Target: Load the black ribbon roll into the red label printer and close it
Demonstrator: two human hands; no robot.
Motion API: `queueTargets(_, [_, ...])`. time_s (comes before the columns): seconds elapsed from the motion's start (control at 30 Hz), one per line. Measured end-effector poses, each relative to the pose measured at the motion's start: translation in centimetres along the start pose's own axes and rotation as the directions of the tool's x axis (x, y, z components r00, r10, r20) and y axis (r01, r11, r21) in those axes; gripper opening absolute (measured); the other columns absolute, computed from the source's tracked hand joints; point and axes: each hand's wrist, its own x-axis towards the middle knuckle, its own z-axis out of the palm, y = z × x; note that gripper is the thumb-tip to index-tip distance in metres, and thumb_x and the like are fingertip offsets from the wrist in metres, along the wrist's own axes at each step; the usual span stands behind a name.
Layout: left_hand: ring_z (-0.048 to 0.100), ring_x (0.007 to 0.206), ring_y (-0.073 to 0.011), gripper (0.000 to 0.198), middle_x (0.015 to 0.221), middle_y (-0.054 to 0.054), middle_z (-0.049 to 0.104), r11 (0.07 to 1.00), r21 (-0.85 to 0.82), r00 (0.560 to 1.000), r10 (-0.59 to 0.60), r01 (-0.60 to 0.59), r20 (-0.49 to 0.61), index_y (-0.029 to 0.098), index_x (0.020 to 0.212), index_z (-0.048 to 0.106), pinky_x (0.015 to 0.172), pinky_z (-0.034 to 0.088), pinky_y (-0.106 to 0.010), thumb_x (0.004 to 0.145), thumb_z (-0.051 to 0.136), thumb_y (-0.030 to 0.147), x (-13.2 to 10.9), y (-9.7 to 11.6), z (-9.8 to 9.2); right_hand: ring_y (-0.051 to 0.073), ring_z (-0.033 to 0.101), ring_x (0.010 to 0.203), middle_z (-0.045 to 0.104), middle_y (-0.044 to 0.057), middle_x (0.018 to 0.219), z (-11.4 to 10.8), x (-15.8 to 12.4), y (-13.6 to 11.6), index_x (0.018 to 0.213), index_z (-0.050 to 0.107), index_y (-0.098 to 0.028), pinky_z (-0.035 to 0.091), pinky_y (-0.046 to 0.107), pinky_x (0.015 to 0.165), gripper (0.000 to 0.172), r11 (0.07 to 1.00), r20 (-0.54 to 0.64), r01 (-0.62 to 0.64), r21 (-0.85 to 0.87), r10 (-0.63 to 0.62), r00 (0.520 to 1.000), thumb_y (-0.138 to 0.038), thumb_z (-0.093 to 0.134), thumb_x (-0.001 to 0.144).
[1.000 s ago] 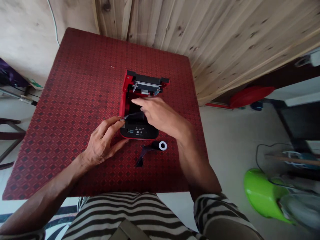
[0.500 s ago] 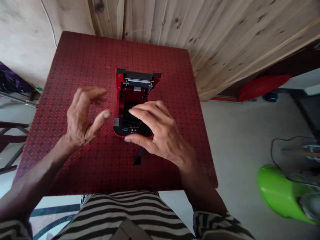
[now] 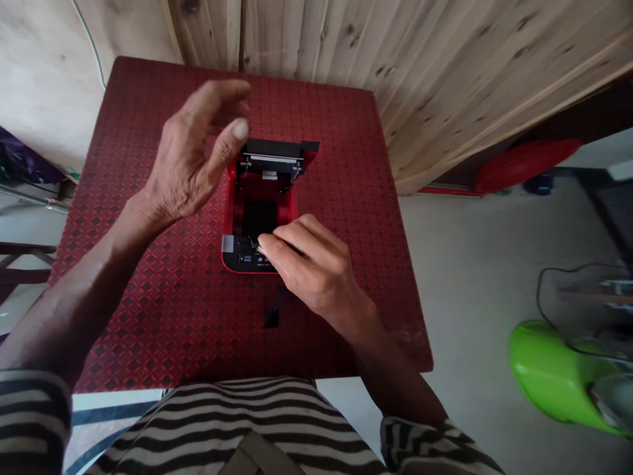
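A small red and black printer [image 3: 235, 204] lies on the red patterned table [image 3: 148, 284] with its lid [image 3: 274, 148] swung open at the far end. My right hand [image 3: 309, 270] rests over the printer's near right corner. Its fingers are pressed together, with their tips at the black control panel [image 3: 242, 254]. What they pinch is too small to make out. My left hand [image 3: 195, 155] hovers in the air over the printer's far left corner, with its fingers curved apart and nothing in them. A black strip [image 3: 271, 315] sticks out on the cloth below my right hand.
Wooden planks [image 3: 395, 59] rise behind and to the right of the table. On the floor at right stand a bright green plastic object [image 3: 554, 376], a dark cable [image 3: 546, 284] and a red object [image 3: 524, 165]. A chair frame [image 3: 20, 264] is at left.
My left hand let go at the printer's left side and rose up over its far left corner. My right hand drew back from the open bay to the front panel, covering the small roll.
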Motion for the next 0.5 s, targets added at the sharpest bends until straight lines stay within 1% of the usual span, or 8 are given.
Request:
queueTargets(0.07, [0.068,0.117,-0.0103,0.050,0.129,-0.004,0.071,1.000,-0.008,0.999,-0.009,0.009,0.054,0.011,0.145,0.057,0.104,0.052,-0.025,0.116,0.039,0.048,-0.4,0.5,0.2,0.018,0.060,0.077,0.074,0.004,0.086,0.0,-0.6,-0.3,0.106,0.076,-0.018,0.056,0.035,0.072,0.015,0.999,-0.029,0.030,-0.022,-0.031,0.999,-0.010,0.064,0.102])
queueTargets(0.13, [0.068,0.112,-0.0111,0.043,0.123,-0.004,0.073,1.000,0.019,0.998,0.022,-0.023,0.062,0.015,0.136,0.065,0.103,0.052,-0.027,0.117,0.039,0.042,-1.1,1.1,0.2,0.018,0.061,0.077,0.074,0.004,0.085,0.1,-1.2,-0.8,0.107,0.075,-0.019,0.056,0.035,0.069,0.014,0.997,-0.060,0.057,-0.059,-0.061,0.996,-0.010,0.066,0.101])
queueTargets(0.2, [0.068,0.109,-0.0132,0.039,0.119,-0.004,0.075,0.998,0.013,0.997,0.054,-0.055,0.060,0.016,0.130,0.070,0.102,0.053,-0.030,0.116,0.039,0.036,-2.1,1.9,0.1,0.018,0.063,0.079,0.075,0.004,0.086,0.2,-1.5,-1.3,0.106,0.075,-0.020,0.055,0.035,0.067,0.013,0.992,-0.077,0.081,-0.100,-0.088,0.993,-0.011,0.068,0.101])
queueTargets(0.27, [0.069,0.110,-0.0157,0.037,0.121,-0.005,0.076,0.998,-0.007,0.995,0.056,-0.056,0.079,0.018,0.130,0.070,0.103,0.054,-0.034,0.115,0.039,0.034,-3.3,2.7,0.0,0.018,0.064,0.080,0.077,0.004,0.088,0.4,-1.7,-1.7,0.106,0.075,-0.021,0.054,0.034,0.066,0.013,0.986,-0.076,0.101,-0.135,-0.112,0.991,-0.012,0.068,0.101])
queueTargets(0.33, [0.070,0.114,-0.0183,0.035,0.124,-0.005,0.075,0.999,0.001,0.994,0.033,-0.034,0.109,0.021,0.130,0.069,0.105,0.055,-0.038,0.114,0.041,0.035,-4.5,3.1,0.1,0.018,0.064,0.081,0.077,0.004,0.090,0.6,-1.7,-1.9,0.105,0.076,-0.021,0.054,0.034,0.067,0.012,0.980,-0.079,0.115,-0.164,-0.129,0.988,-0.013,0.067,0.102])
queueTargets(0.43, [0.070,0.119,-0.0221,0.033,0.128,-0.007,0.074,0.998,0.046,0.990,0.041,-0.047,0.132,0.025,0.132,0.069,0.105,0.055,-0.043,0.112,0.044,0.035,-6.1,3.1,0.6,0.018,0.063,0.080,0.077,0.005,0.090,1.0,-1.6,-1.9,0.104,0.076,-0.019,0.054,0.035,0.067,0.011,0.976,-0.079,0.117,-0.184,-0.134,0.988,-0.013,0.067,0.101])
queueTargets(0.5, [0.070,0.116,-0.0233,0.032,0.127,-0.006,0.074,0.994,0.066,0.989,0.074,-0.084,0.130,0.027,0.133,0.069,0.103,0.055,-0.046,0.111,0.047,0.033,-6.9,2.8,1.1,0.018,0.063,0.080,0.077,0.005,0.091,1.1,-1.6,-1.8,0.105,0.076,-0.020,0.055,0.036,0.069,0.014,0.981,-0.043,0.106,-0.163,-0.114,0.993,-0.013,0.065,0.102])
